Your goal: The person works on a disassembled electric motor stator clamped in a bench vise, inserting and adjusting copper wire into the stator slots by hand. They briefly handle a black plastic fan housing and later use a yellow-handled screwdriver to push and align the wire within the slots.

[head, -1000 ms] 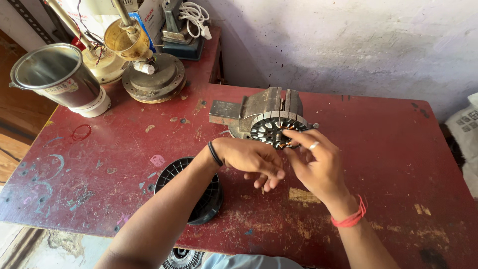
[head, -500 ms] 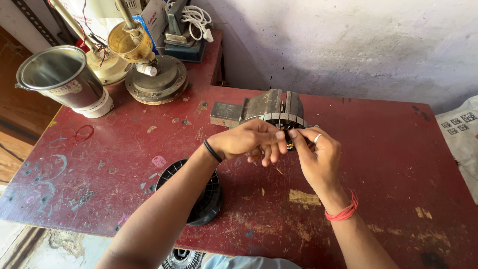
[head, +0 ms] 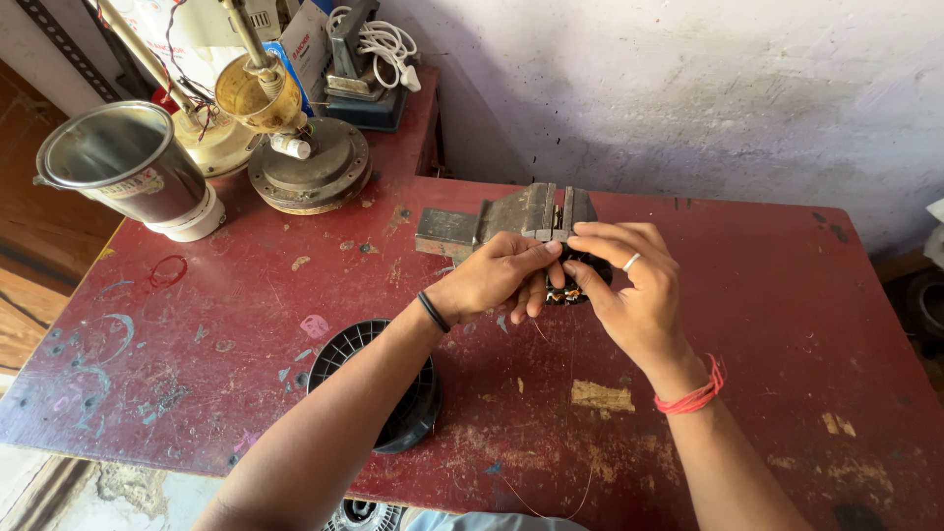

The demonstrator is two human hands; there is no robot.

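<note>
A grey metal bench vise (head: 511,218) sits on the worn red table (head: 767,295). Just in front of its jaws, both my hands hold a round black motor stator with copper windings (head: 575,285), now mostly hidden by my fingers. My left hand (head: 497,275), with a black band at the wrist, grips its left side. My right hand (head: 629,285), with a ring and a red wrist thread, pinches its right side. A thin wire (head: 565,413) trails from the part toward me.
A black ribbed round fan cover (head: 339,364) lies under my left forearm. A steel can (head: 128,167) stands far left, beside a round metal base with a brass cup (head: 305,167). A coiled white cable (head: 379,44) lies at the back by the wall.
The stator, facing up and plainly visible a second ago, has been turned and is now covered by my fingers. Both hands have closed in around it in front of the vise.
</note>
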